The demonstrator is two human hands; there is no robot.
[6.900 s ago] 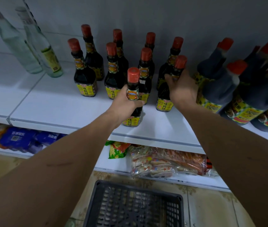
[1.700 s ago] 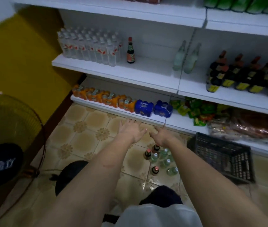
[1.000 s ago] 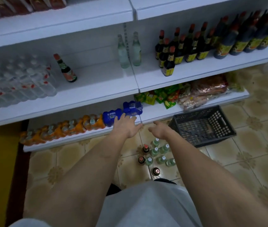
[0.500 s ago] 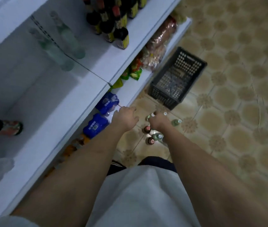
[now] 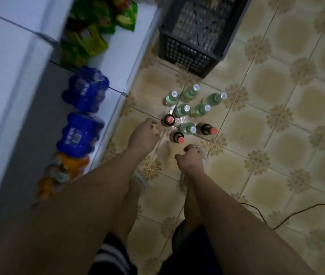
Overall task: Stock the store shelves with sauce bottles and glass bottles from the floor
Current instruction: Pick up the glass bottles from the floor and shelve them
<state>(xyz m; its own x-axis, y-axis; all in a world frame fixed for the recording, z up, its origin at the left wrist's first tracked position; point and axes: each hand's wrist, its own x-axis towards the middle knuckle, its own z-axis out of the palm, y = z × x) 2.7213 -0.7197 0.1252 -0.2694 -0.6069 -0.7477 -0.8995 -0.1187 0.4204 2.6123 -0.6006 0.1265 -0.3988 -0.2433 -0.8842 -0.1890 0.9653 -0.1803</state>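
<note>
A cluster of bottles stands on the tiled floor, seen from above. Three dark sauce bottles with red caps sit nearest me: one point(image 5: 169, 120) by my left fingers, one point(image 5: 177, 137) in the middle, one point(image 5: 206, 129) to the right. Several clear green glass bottles point(image 5: 182, 110) with silver caps stand behind them. My left hand point(image 5: 143, 133) hovers open just left of the nearest sauce bottle, holding nothing. My right hand point(image 5: 191, 158) hangs below the cluster with its fingers loosely curled and empty.
A black plastic crate point(image 5: 195, 34) sits on the floor beyond the bottles. The white bottom shelf point(image 5: 116, 62) runs along the left with blue packs point(image 5: 86, 90), orange packs point(image 5: 66, 167) and green snack bags point(image 5: 90, 36). A black cable point(image 5: 296, 213) lies at right.
My view has tilted down from the shelves to the floor. Both hands have dropped closer to the bottle cluster, which now lies uncovered just beyond my fingers.
</note>
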